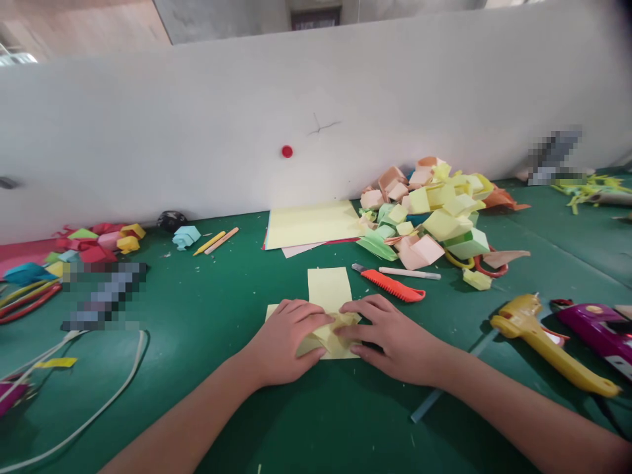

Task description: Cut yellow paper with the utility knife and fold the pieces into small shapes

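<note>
A pale yellow sheet of paper point(330, 284), partly folded, lies on the green table in front of me. My left hand point(286, 339) grips its left part, with fingers bent over the top and the thumb low near the front edge. From the other side, my right hand point(390, 339) holds the raised folds at the middle and right, its fingertips and thumb on the paper. The fingers cover part of the creases. Just beyond my right hand lie an orange-red utility knife point(392, 284) and a pale pink stick point(409, 272).
Behind are stacked coloured sheets point(311, 225) and a heap of folded paper pieces point(444, 204). A yellow glue gun point(548, 336) with a glue stick lies right, beside a purple tool point(597, 332). Leftward are a white cable point(131, 375), two pens point(217, 241) and paper scraps point(99, 243).
</note>
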Motion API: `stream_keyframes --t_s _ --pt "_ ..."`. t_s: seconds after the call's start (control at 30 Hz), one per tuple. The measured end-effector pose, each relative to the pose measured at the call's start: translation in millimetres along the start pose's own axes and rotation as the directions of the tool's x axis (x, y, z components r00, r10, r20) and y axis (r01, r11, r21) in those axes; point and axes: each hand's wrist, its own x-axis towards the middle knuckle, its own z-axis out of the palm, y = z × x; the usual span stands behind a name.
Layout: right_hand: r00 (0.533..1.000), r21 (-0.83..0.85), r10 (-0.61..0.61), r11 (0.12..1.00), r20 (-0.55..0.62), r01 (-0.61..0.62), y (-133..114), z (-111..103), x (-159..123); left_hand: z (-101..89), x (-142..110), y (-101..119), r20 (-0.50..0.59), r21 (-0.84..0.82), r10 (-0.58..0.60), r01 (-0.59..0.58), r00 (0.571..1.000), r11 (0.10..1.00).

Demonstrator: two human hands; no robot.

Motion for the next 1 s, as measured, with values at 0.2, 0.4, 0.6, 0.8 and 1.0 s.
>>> stream_keyframes --t_s 0.2,0.4,0.6,0.8,1.0 --pt "0.998 -0.015 0.002 1.000 0.066 -0.001 -2.4 -2.1 0.4 -0.3 0.4 1.3 -0.002 0.002 -0.005 0.005 1.000 1.000" --pt "0.994 -0.033 0.008 0.999 0.108 -0.005 -2.9 -1.8 0.2 1.2 2.3 0.2 -0.015 0.003 -0.033 0.033 0.999 0.999" --pt "0.993 -0.043 0.010 0.999 0.118 -0.005 -3.6 -2.4 -0.4 2.3 3.1 -1.2 -0.023 0.002 -0.035 0.035 0.999 0.999" --pt "0.993 -0.040 0.022 0.999 0.114 -0.018 -4.4 -3.3 -0.7 3.2 2.3 -1.8 -0.026 0.003 -0.032 0.032 0.999 0.999" --pt "0.994 -0.039 0.019 0.999 0.105 -0.015 -2.9 -1.2 -1.2 4.4 1.6 -2.5 -0.034 0.009 -0.022 0.023 0.999 1.000"
